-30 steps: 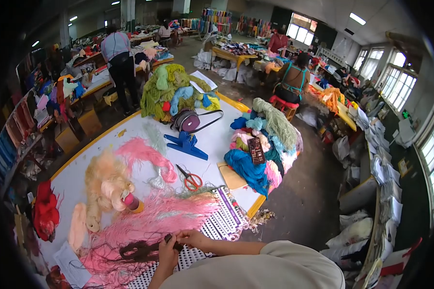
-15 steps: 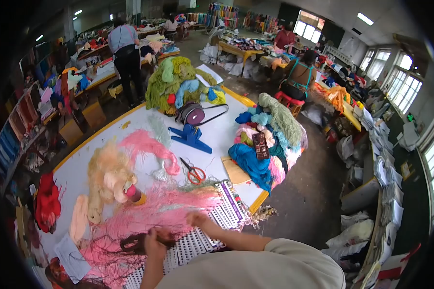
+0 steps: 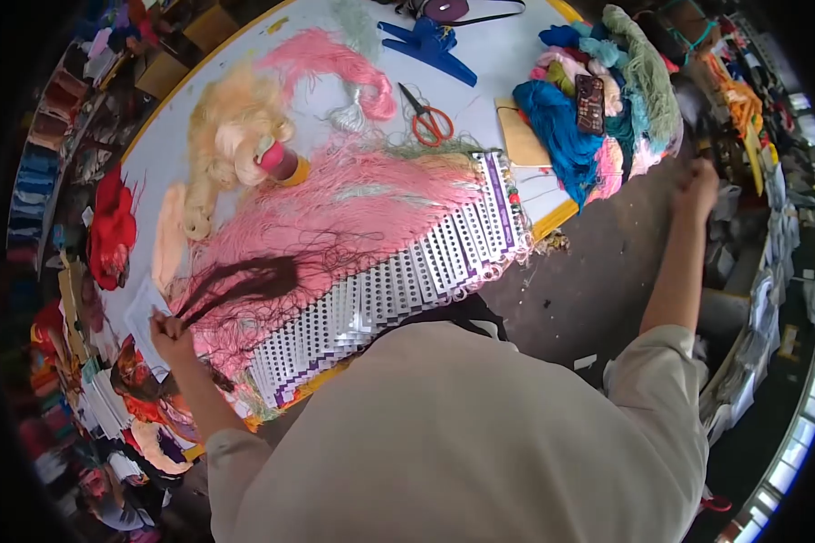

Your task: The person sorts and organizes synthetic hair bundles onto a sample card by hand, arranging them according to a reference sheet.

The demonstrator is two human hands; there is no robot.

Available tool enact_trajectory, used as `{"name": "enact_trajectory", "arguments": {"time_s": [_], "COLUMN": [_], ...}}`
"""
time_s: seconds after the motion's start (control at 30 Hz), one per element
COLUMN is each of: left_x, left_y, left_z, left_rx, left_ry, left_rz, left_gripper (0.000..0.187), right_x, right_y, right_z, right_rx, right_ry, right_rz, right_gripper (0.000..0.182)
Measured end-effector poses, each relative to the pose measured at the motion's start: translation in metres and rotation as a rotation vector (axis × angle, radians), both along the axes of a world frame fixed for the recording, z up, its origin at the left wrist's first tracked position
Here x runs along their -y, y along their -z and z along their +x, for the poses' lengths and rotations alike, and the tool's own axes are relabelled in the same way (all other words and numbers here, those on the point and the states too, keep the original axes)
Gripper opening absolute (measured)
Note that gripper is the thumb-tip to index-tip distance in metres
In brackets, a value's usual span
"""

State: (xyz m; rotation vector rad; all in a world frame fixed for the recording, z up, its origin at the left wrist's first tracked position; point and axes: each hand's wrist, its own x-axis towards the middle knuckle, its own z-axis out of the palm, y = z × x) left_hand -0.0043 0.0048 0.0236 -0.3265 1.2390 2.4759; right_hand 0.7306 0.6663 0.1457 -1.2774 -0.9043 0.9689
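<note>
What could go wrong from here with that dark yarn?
Two risks. The dark yarn, its end in the left hand, lies across the pink threads, so it may tangle with them. The punched cards overlap in a row close to the person's shirt; a bump might knock them out of line.

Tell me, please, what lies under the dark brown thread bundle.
Pink threads show along both edges of the dark brown thread bundle; whatever lies directly under its dense part is covered and cannot be seen.
</note>
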Motion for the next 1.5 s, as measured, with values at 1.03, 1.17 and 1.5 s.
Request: {"name": "enact_trajectory", "arguments": {"time_s": [1.03, 1.17, 1.5], "left_x": [-0.248, -0.251, -0.245], "left_y": [-0.014, -0.015, 0.004], "left_z": [0.327, 0.329, 0.328], "left_rx": [0.053, 0.134, 0.161], "left_ry": [1.449, 1.419, 1.274], "left_rz": [-0.361, -0.271, -0.306], "left_gripper": [0.021, 0.021, 0.013], "right_x": [0.284, 0.283, 0.290], "right_y": [0.150, 0.154, 0.136], "right_z": [-0.264, -0.266, -0.256], "right_rx": [-0.069, 0.124, 0.593], "right_ry": [-1.489, -1.482, -1.439], "right_rz": [-0.882, -0.727, 0.206], "right_gripper": [0.012, 0.012, 0.015]}}
